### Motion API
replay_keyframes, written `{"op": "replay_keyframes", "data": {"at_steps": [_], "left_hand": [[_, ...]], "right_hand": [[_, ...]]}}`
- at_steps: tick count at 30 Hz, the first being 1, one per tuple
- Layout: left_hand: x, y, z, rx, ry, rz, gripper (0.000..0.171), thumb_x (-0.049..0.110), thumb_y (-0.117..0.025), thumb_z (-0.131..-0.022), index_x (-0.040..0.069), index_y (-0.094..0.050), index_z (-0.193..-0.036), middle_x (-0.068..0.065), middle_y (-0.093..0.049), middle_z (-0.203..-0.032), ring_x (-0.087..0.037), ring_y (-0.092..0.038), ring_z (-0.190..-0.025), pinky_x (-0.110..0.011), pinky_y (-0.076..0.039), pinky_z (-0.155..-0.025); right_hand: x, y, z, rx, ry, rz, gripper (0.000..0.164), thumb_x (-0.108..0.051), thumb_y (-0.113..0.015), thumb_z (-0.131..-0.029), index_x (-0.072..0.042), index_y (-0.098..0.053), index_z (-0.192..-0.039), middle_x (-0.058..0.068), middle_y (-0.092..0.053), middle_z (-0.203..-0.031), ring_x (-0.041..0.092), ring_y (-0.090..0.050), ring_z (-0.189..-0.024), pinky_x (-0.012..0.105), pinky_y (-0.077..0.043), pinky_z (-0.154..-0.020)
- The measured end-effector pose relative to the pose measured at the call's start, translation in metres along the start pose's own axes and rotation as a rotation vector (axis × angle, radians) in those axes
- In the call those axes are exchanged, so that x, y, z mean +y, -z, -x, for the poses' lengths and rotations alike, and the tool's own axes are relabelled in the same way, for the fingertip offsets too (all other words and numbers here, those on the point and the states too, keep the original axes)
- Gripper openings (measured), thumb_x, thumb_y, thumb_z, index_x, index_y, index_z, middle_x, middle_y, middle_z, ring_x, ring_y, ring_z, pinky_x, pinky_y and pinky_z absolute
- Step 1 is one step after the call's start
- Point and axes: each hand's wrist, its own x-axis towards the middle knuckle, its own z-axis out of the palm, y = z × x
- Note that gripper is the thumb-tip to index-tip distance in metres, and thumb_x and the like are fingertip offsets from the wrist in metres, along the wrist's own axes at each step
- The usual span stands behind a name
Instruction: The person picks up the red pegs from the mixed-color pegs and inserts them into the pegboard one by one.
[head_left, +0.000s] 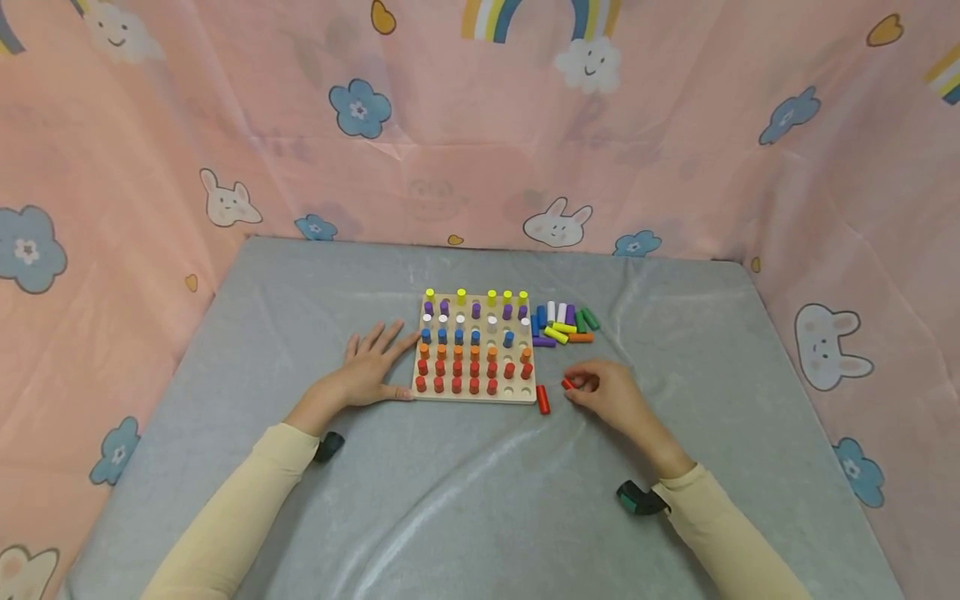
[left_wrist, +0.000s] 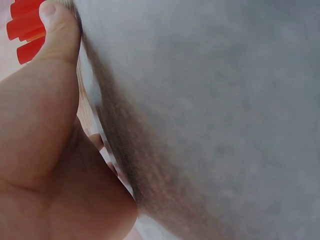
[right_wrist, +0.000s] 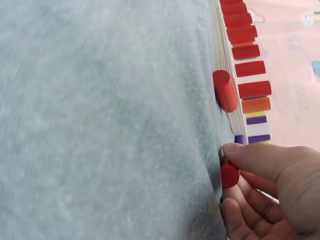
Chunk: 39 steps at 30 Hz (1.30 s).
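A wooden pegboard point(head_left: 517, 390) holds rows of coloured pegs, yellow at the back, then purple, white, blue, orange and two red rows in front. Several holes in it have no peg, two of them at the right of the front row. My left hand point(head_left: 369, 371) rests with spread, straight fingers against the board's left side, its thumb at the front left corner. My right hand point(head_left: 609, 390) pinches a red peg point(right_wrist: 230, 175) between thumb and fingers, low over the cloth right of the board. Another red peg point(head_left: 543, 400) lies beside the board's front right corner.
Loose pegs in several colours lie right of the board's far half, among them an orange peg point(head_left: 581, 338) and a green peg point(head_left: 591, 318). Grey cloth point(head_left: 450, 500) covers the table. A pink printed curtain point(head_left: 450, 167) hangs behind and at both sides.
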Motion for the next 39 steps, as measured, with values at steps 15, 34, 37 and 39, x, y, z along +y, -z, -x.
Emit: {"op": "replay_keyframes", "data": {"at_steps": [15, 34, 37, 39], "left_hand": [[-0.0005, 0.0001, -0.0002, -0.005, 0.001, -0.010, 0.100, 0.051, -0.073, -0.084, 0.024, -0.015, -0.160, -0.016, -0.002, -0.168, -0.046, 0.001, -0.154, -0.073, 0.000, -0.116], [0.0007, 0.0002, 0.0007, -0.010, 0.000, -0.001, 0.099, 0.050, -0.073, -0.085, 0.023, -0.015, -0.160, -0.016, -0.001, -0.168, -0.046, 0.002, -0.154, -0.073, 0.000, -0.116], [0.0004, -0.0002, 0.0008, -0.006, 0.000, -0.002, 0.099, 0.050, -0.073, -0.084, 0.023, -0.015, -0.160, -0.016, -0.002, -0.168, -0.045, 0.002, -0.154, -0.073, 0.000, -0.116], [0.0000, -0.0005, 0.0009, -0.006, 0.000, -0.001, 0.099, 0.050, -0.073, -0.084, 0.023, -0.015, -0.160, -0.016, -0.001, -0.168, -0.045, 0.002, -0.154, -0.073, 0.000, -0.116]], "right_hand": [[0.0000, 0.0001, 0.0001, 0.001, 0.006, 0.018, 0.023, -0.015, -0.080, -0.082, -0.004, -0.077, -0.102, 0.007, -0.071, -0.088, 0.011, -0.058, -0.074, 0.019, -0.046, -0.063], [-0.0026, -0.0008, 0.0018, -0.001, 0.009, 0.034, 0.019, -0.012, -0.079, -0.083, -0.005, -0.078, -0.100, 0.007, -0.071, -0.088, 0.011, -0.058, -0.074, 0.020, -0.046, -0.063], [-0.0050, -0.0015, 0.0019, -0.001, 0.015, 0.044, 0.019, -0.013, -0.080, -0.083, -0.006, -0.078, -0.101, 0.007, -0.072, -0.090, 0.012, -0.059, -0.076, 0.020, -0.046, -0.064], [-0.0074, -0.0018, 0.0022, 0.002, 0.027, 0.045, 0.020, -0.013, -0.080, -0.083, -0.006, -0.078, -0.101, 0.007, -0.073, -0.091, 0.012, -0.059, -0.076, 0.021, -0.047, -0.065]]}}
